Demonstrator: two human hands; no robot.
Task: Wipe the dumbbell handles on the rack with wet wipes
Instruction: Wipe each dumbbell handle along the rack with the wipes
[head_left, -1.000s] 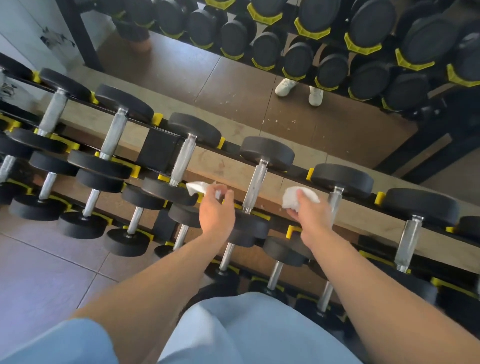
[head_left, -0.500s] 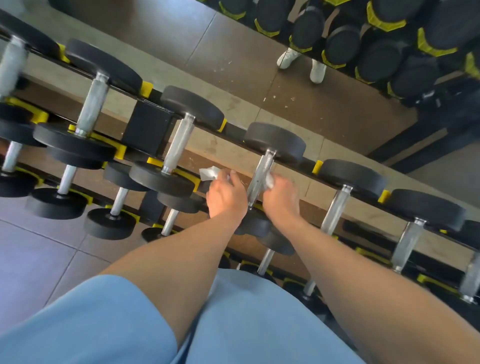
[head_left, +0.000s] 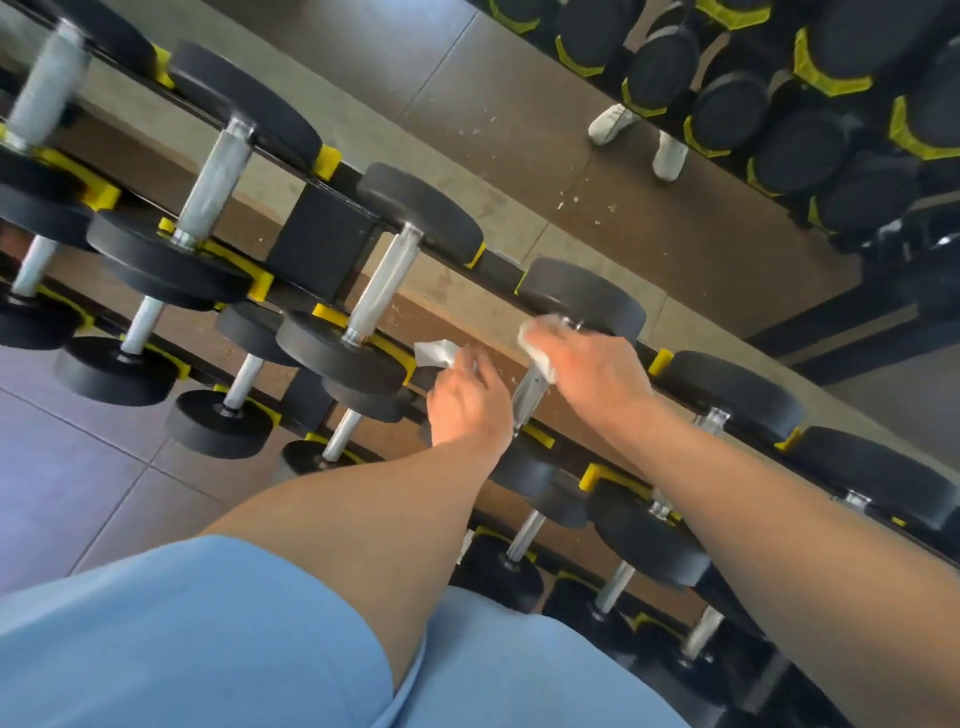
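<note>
Grey and brown floor tiles (head_left: 67, 467) are showing below a black steel dumbbell rack with yellow cradles (head_left: 332, 244), and a wall mirror (head_left: 519, 119) behind it is reflecting more dumbbells and a pair of white shoes (head_left: 639, 137). Black round-headed dumbbells with chrome handles (head_left: 213, 184) are lying across the rack's tiers on the left. Near the middle, the left hand (head_left: 467, 395) is pinching a crumpled white wet wipe (head_left: 436, 353) just beside one dumbbell's near head, apart from any handle. Right of it, the right hand (head_left: 592, 371) is curling round a second white wet wipe (head_left: 537, 345), pressing it against the upper end of a chrome dumbbell handle (head_left: 530, 389) on the top tier. Light blue shorts (head_left: 208, 634) are filling the bottom of the view.
</note>
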